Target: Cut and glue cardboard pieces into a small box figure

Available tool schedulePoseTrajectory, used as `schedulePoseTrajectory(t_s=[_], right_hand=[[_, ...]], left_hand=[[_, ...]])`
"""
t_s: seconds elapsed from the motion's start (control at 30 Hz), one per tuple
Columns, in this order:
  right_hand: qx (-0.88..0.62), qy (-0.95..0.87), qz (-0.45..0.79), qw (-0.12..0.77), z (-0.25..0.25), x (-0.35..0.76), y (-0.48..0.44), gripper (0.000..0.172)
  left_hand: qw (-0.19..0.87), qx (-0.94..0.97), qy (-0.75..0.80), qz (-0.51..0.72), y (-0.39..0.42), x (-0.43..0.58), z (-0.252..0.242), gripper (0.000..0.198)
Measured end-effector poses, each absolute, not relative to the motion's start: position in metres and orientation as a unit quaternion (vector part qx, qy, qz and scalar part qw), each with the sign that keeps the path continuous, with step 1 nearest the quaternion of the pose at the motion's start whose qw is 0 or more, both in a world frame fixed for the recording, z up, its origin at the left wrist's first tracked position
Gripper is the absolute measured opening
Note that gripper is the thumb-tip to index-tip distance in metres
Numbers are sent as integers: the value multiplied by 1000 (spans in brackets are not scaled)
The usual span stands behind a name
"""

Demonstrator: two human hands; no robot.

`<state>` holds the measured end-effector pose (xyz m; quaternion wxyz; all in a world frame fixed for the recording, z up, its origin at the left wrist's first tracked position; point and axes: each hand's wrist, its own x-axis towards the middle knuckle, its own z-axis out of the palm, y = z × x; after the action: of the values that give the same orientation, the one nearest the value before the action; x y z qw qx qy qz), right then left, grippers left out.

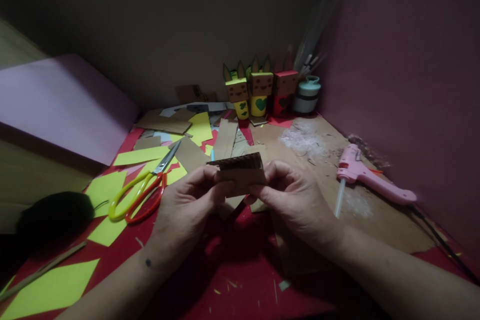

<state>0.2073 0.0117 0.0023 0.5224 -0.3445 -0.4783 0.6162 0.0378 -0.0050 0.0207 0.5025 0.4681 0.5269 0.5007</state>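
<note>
Both my hands hold one small piece of corrugated cardboard (240, 173) above the red work surface (240, 280). My left hand (187, 205) pinches its left end with thumb and fingers. My right hand (294, 199) pinches the right end the same way. The cardboard's ribbed top edge faces the camera. Under the hands lie brown cardboard strips (227, 139).
Scissors (144, 187) with yellow and orange handles lie to the left among yellow paper pieces (140, 156). A pink glue gun (369, 177) rests on a cardboard sheet (375, 220) to the right. Three small box figures (258, 91) and a jar (306, 94) stand at the back. A pink board (63, 105) leans at left.
</note>
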Motion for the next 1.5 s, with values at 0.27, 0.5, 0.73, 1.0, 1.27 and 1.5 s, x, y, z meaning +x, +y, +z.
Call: schedulePoseTrajectory(t_s=[0.27,0.5,0.73,1.0,1.27,1.5], right_hand=[[-330,-451,632,537,-3,206,13,22],[-323,-377,701,512,8,204,16,19],[-326,-381,748,435,1,206,21,17],[-264,-358,788,426,0,207,25,18],[-279,-344,789,425,1,208,28,24],[-271,-353,786,429,-1,209,29,24]], left_hand=[[500,435,551,506,-7,41,22,27],[465,509,517,508,-4,38,22,30],[357,546,503,567,2,30,25,20],[357,629,513,464,9,24,27,24],[316,671,496,452,11,22,22,32],[334,649,515,450,10,22,22,27]])
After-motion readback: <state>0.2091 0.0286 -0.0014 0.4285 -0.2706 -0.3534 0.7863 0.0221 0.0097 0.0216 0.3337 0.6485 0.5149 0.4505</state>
